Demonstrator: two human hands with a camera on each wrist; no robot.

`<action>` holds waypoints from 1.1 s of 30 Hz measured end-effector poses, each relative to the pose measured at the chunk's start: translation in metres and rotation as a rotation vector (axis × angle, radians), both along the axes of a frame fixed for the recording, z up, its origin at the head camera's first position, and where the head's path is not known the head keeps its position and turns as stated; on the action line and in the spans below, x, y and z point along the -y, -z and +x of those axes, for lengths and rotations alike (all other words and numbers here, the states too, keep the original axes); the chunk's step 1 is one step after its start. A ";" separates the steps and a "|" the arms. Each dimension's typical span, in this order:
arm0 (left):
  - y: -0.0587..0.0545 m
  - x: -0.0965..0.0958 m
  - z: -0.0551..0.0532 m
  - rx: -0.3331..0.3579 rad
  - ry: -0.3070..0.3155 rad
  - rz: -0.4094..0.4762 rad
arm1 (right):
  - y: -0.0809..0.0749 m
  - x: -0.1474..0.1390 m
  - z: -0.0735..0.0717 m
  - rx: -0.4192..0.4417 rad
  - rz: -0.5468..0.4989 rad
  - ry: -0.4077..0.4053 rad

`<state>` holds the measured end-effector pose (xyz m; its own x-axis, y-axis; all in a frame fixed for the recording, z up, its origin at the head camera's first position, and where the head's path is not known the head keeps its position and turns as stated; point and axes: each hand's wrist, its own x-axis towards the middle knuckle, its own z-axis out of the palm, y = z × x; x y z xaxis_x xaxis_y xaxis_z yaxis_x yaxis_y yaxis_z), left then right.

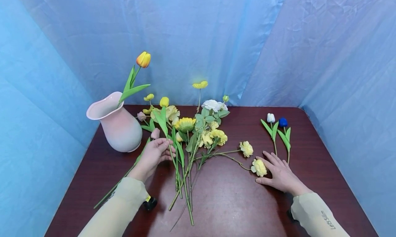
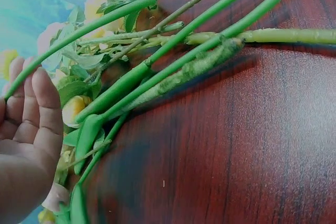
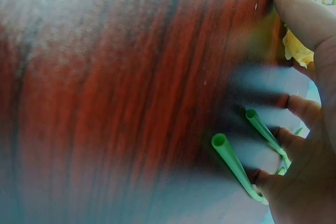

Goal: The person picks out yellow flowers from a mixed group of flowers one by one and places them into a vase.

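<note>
My left hand (image 1: 158,154) pinches the green stem of a yellow tulip (image 1: 164,101) between thumb and finger, over the left side of a heap of flowers. In the left wrist view that stem (image 2: 89,29) runs up from the fingers, above other stems. My right hand (image 1: 279,173) lies low over the table with fingers spread, its thumb and forefinger on either side of a pale yellow flower (image 1: 259,168). Just beyond its fingertips lie a white tulip (image 1: 270,118) and a blue tulip (image 1: 283,122); their cut stem ends (image 3: 219,140) show beneath the fingers in the right wrist view.
At the left stands a pink and grey vase (image 1: 122,130) holding one orange-yellow tulip (image 1: 143,59). Yellow blooms, a white flower (image 1: 212,105) and pink tulips (image 1: 155,133) make up the heap on the dark red table (image 1: 235,202). Blue curtains (image 1: 191,34) hang around the table.
</note>
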<state>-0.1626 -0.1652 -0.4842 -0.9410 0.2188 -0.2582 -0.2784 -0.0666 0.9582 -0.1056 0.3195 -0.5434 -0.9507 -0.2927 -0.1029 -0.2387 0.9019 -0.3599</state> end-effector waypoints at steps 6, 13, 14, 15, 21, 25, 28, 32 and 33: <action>-0.020 -0.002 0.003 -0.197 0.030 -0.181 | 0.001 0.000 -0.001 -0.001 0.001 -0.002; -0.090 0.006 0.002 -0.601 0.013 -0.746 | 0.000 0.000 -0.001 0.001 0.001 0.000; -0.100 0.008 0.001 -0.671 -0.008 -0.785 | 0.000 0.000 0.000 -0.001 0.001 0.000; -0.110 0.010 -0.001 -0.746 -0.034 -0.824 | 0.000 0.000 0.000 0.000 0.001 0.001; -0.168 0.028 -0.007 -1.032 -0.220 -0.875 | -0.001 0.000 -0.001 0.005 -0.003 -0.001; -0.203 0.038 -0.012 -1.071 -0.349 -0.847 | -0.001 0.000 -0.001 0.004 -0.001 -0.002; -0.221 0.046 -0.017 -1.086 -0.448 -0.862 | 0.000 0.001 -0.001 -0.001 0.003 -0.001; -0.230 0.056 -0.028 -1.041 -0.521 -0.902 | 0.001 0.002 0.000 -0.016 -0.001 -0.004; -0.228 0.059 -0.031 -1.017 -0.528 -0.912 | 0.001 0.002 0.000 -0.018 -0.003 -0.003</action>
